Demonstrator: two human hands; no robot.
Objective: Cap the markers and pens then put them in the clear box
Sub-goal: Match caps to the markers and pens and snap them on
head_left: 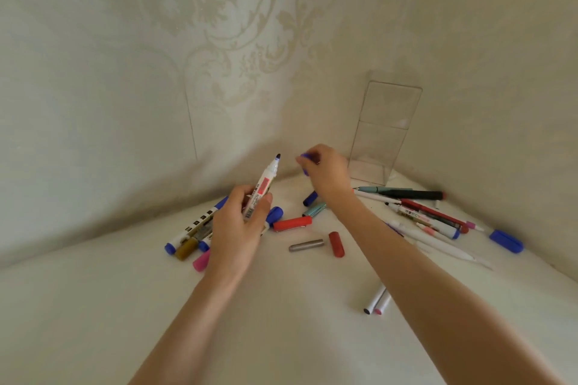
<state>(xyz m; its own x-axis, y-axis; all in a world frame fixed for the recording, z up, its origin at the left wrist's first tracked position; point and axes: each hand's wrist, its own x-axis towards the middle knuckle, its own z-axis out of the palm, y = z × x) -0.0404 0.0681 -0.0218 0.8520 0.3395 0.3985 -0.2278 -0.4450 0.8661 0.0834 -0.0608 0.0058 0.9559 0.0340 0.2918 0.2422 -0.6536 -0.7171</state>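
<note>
Left hand (pixel 237 222) has its fingers wrapped round the white marker (pixel 262 188), bare blue tip up. Right hand (pixel 325 172) pinches the blue cap (pixel 305 159) just beside that tip. Clear box (pixel 383 134) stands behind.

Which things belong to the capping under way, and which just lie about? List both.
In use: marker in left hand; blue cap in right hand; clear box.
Lying about for now: grey cap; pens at right; markers at left.
</note>
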